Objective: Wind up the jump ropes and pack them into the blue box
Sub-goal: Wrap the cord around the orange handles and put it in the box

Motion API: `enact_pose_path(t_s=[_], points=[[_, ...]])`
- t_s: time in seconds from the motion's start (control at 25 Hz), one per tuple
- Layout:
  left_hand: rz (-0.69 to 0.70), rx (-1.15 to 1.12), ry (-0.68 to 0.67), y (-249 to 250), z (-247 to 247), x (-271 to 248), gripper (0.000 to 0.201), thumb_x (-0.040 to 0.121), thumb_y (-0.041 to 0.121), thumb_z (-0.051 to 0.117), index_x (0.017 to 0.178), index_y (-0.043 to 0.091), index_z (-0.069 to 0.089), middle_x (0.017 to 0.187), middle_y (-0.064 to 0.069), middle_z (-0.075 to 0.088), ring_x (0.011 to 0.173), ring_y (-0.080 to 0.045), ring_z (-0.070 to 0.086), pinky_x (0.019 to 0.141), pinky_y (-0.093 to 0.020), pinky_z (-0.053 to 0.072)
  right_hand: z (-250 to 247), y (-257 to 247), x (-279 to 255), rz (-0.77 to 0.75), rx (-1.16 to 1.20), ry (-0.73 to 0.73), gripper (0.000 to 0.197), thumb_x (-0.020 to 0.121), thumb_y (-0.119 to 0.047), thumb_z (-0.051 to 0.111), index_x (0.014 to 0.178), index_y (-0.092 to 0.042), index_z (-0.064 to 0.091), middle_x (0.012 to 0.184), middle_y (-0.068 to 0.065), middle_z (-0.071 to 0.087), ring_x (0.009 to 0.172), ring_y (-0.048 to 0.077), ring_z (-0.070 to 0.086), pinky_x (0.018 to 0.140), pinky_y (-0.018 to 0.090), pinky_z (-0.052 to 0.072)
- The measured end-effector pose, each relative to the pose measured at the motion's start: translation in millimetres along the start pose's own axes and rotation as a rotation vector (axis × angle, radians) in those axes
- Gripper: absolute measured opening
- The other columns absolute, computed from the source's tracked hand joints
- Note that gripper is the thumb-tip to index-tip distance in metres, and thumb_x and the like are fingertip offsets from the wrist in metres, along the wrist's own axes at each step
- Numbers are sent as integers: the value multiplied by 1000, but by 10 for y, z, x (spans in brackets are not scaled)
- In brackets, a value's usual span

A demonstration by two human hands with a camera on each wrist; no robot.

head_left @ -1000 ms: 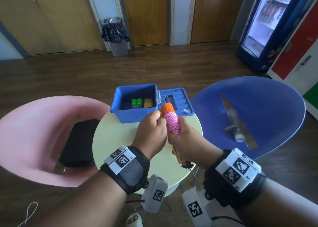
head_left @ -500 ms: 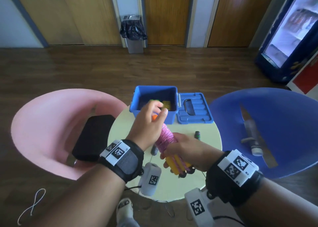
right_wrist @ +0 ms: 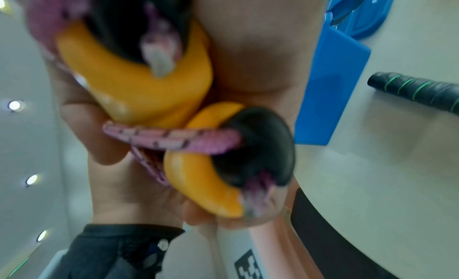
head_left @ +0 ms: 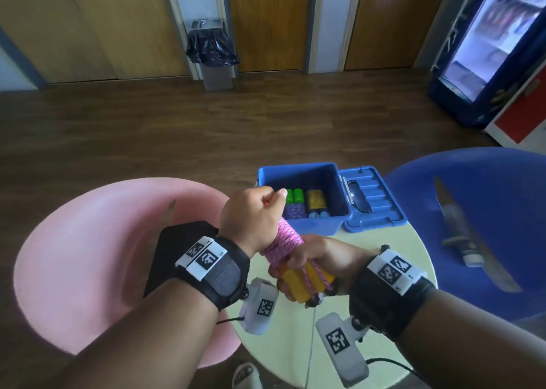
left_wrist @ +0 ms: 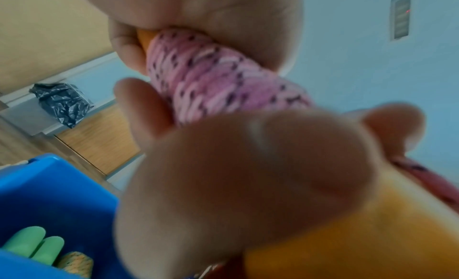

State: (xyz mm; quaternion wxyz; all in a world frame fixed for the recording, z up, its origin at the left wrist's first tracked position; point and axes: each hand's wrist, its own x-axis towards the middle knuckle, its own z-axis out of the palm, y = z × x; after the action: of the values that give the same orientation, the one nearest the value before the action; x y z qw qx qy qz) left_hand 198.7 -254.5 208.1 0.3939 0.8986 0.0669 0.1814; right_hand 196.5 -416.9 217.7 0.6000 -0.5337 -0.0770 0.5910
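Observation:
A jump rope with orange handles (head_left: pixel 298 281) and pink cord wound round them (head_left: pixel 283 240) is held over the round table, in front of the blue box (head_left: pixel 320 227). My left hand (head_left: pixel 253 214) grips the bundle's upper end, seen close in the left wrist view (left_wrist: pixel 213 80). My right hand (head_left: pixel 310 258) grips the lower handle ends (right_wrist: pixel 139 90), where a strand of cord (right_wrist: pixel 174 137) crosses the black caps. Inside the box lie a wound rope with green handles (head_left: pixel 294 202) and a yellow-corded one (head_left: pixel 316 202).
The box's lid (head_left: pixel 373 199) lies open to its right. A dark handle with green stripes (right_wrist: pixel 417 90) lies on the pale table (head_left: pixel 384 270). A pink chair (head_left: pixel 88 255) with a black cushion stands left, a blue chair (head_left: pixel 487 199) right.
The bundle has tipped from upright to slanting, its handle ends now toward me. My left hand has closed round its upper end. The head view has shifted left.

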Motion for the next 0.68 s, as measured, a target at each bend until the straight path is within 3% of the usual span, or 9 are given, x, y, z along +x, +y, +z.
enact_pose_path(t_s=[0.12,0.24,0.32,0.36,0.44,0.52,0.6,0.68], points=[[11,-34,-57,-218,-53,245,43,83,51,49,57,17,41,47,-2,39,55,-28,37,53,-39,39,78,-157,213,-22,66,110,31,67,-16,57,94,-1,56,75,12,66,60,23,65,46,24,50],[-44,-93,-36,-495,-122,490,47,81,50,53,60,9,50,52,-6,52,60,-31,50,56,-39,43,42,-216,397,-81,-58,284,38,70,-30,69,100,-11,57,92,21,57,80,35,57,60,36,53],[-142,-193,6,-675,-176,645,37,83,40,61,64,9,58,59,-6,61,61,-25,56,60,-36,44,23,-191,481,-56,-118,390,38,76,-32,71,107,-14,58,96,16,59,81,30,61,74,46,55],[-216,-272,2,-728,-194,676,29,83,36,65,67,12,62,64,-5,66,62,-21,58,62,-34,46,29,-168,504,-82,-178,455,39,80,-30,73,113,-16,57,96,12,60,78,25,62,76,44,55],[-418,-464,-44,-792,-187,682,22,80,39,67,79,16,66,72,-7,68,62,-20,60,61,-32,47,24,-132,548,-139,-597,716,53,85,-32,73,131,-25,48,105,1,54,84,19,57,78,34,50],[-763,-739,-139,-845,-175,628,27,88,38,62,96,12,67,80,-13,66,61,-21,62,55,-29,50,-4,-106,616,-211,-1168,954,73,82,-33,71,145,-32,33,124,2,42,108,23,47,90,34,44],[-1014,-951,-251,-867,-184,540,26,94,30,58,107,8,65,90,-14,67,72,-23,65,61,-32,57,-102,-57,678,-330,-1520,1038,84,74,-26,75,147,-29,33,131,6,39,113,29,45,93,42,48],[-1016,-948,-250,-895,-189,481,26,95,34,60,103,10,63,94,-12,68,79,-24,67,68,-36,59,-196,-56,700,-379,-1534,984,91,71,-23,77,149,-26,31,135,6,35,115,28,46,93,42,52]])
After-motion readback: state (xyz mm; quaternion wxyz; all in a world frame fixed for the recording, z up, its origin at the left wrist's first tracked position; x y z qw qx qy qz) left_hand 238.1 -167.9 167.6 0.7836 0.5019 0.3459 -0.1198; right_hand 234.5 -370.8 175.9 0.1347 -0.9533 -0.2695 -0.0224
